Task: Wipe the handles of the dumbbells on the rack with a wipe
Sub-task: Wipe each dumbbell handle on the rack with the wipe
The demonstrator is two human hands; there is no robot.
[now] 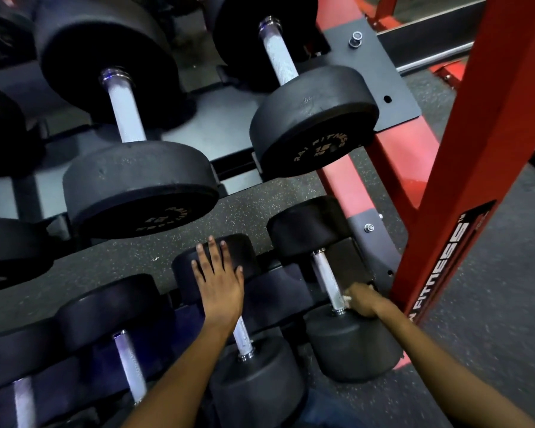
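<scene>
The room is dim and the picture looks dark. Light comes from above and makes the metal handles (pixel 127 115) shine white with a bit of blue. The black dumbbell ends (pixel 139 183) are so dark that their edges melt into shadow. The far left side and the top corners look blurry and smeared. The red post (pixel 464 156) leans and bends because the wide camera stretches the edges.
</scene>
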